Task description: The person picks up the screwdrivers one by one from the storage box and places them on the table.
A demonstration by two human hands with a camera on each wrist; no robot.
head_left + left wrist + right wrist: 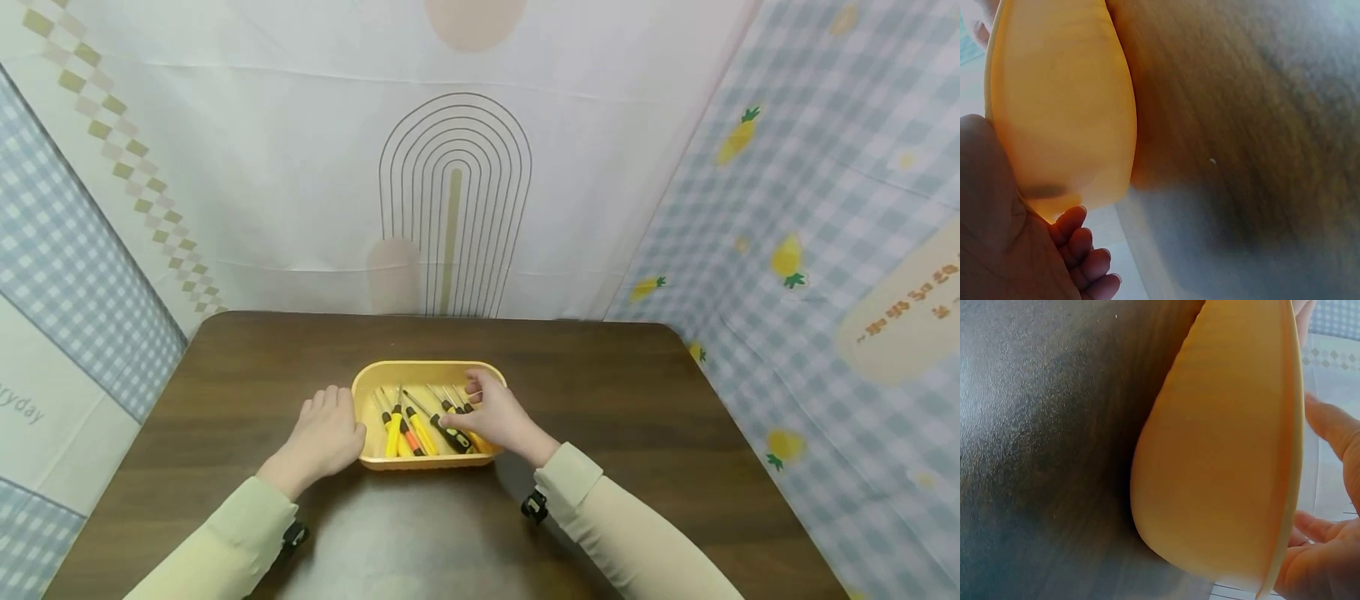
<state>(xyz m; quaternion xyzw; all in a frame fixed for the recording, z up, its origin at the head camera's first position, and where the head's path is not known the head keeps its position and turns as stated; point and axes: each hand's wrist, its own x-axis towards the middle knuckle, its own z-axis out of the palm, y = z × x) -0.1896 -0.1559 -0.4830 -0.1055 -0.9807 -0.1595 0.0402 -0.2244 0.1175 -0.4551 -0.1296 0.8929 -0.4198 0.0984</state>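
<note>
A yellow plastic basket (pixel 427 463) holds several screwdrivers, most with yellow and black handles. One has an orange-red part on its handle (pixel 412 439); a larger black-handled screwdriver (pixel 453 437) lies slantwise to the right. At the basket's left end my left hand (pixel 322 433) grips the rim, and its curled fingers (pixel 1090 265) show against that end in the left wrist view. My right hand (pixel 498 414) reaches over the right end, thumb and fingers spread apart above the handles. In the right wrist view, the basket's wall hides the screwdrivers beneath these fingers (pixel 1332 425).
The basket stands on a dark wooden table (pixel 600 383). Behind it hangs a white patterned cloth (pixel 315 183), with a blue checked cloth (pixel 847 183) on the right. Dark bands (pixel 535 506) sit at both wrists.
</note>
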